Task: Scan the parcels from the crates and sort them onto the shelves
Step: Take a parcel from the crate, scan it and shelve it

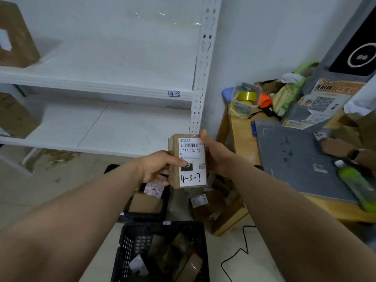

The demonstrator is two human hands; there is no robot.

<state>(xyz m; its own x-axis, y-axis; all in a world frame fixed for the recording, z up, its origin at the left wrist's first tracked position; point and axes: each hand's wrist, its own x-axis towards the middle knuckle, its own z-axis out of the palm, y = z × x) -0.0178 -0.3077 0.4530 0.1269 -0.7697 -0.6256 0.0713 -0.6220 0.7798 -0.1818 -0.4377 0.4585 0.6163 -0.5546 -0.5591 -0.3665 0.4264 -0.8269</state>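
Parcel (188, 176) marked "4-3-7" stands upright in mid-air above the black crates (127, 241), just off the left edge of the desk (242, 135). The left hand (156, 167) grips its left side, thumb on the label (192, 153); the right hand (216, 157) clasps its right edge.

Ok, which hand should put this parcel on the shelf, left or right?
Left, probably: the left hand grips the parcel, thumb on its label, and the shelves stand on that side. The right hand touches the parcel's right edge, nearer the desk.
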